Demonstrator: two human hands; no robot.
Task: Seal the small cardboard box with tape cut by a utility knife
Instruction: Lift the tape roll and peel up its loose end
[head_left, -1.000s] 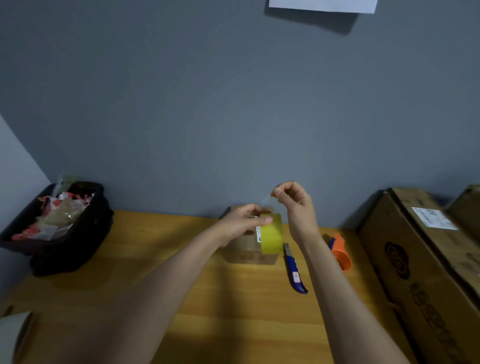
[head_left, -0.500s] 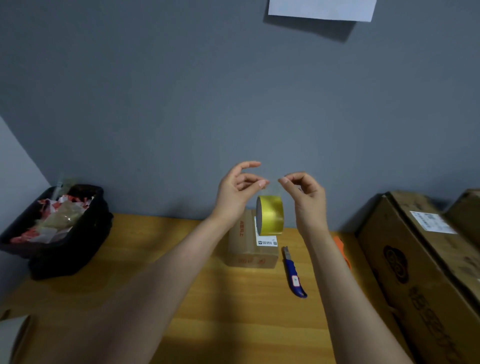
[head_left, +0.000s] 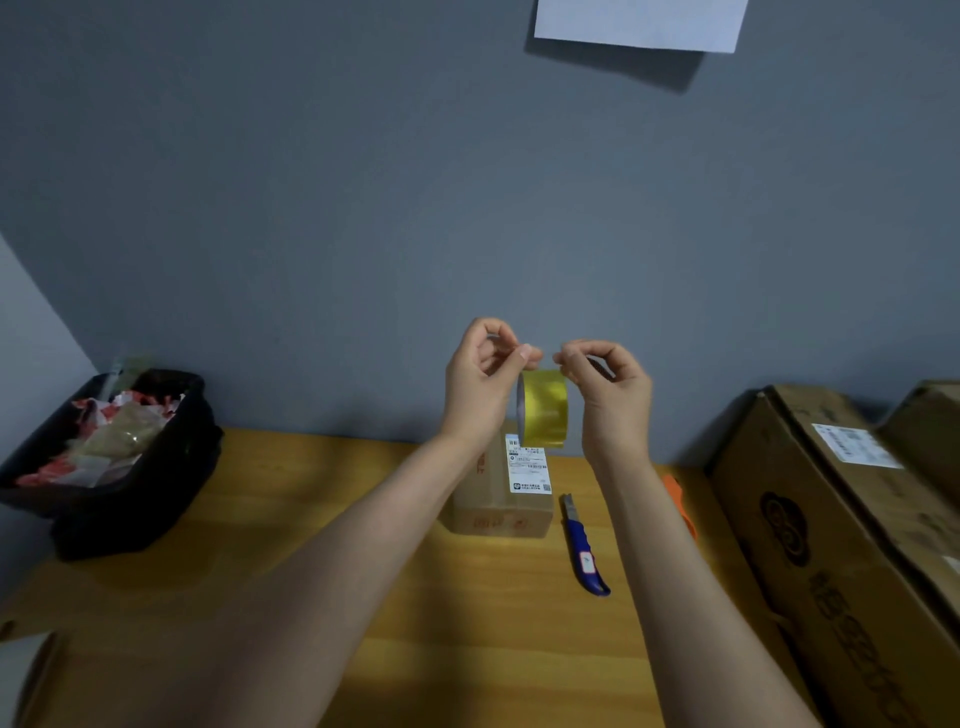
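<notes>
A yellow tape roll (head_left: 544, 408) hangs in the air between my hands, above the small cardboard box (head_left: 498, 493), which sits on the wooden table (head_left: 467, 613) with a white shipping label on top. My left hand (head_left: 480, 384) and my right hand (head_left: 608, 395) each pinch the tape's loose end just above the roll, fingertips almost touching. A blue utility knife (head_left: 584, 548) lies on the table right of the box, blade end pointing away from me.
A black bin (head_left: 171, 467) full of crumpled wrappers stands at the left. Large cardboard boxes (head_left: 841, 519) line the right edge. An orange object (head_left: 678, 499) lies behind my right forearm. A grey wall with a white paper (head_left: 639, 23) rises behind the table.
The tape roll has risen from the box top into the air. My left hand let go of the roll's side and now pinches the loose end beside my right hand.
</notes>
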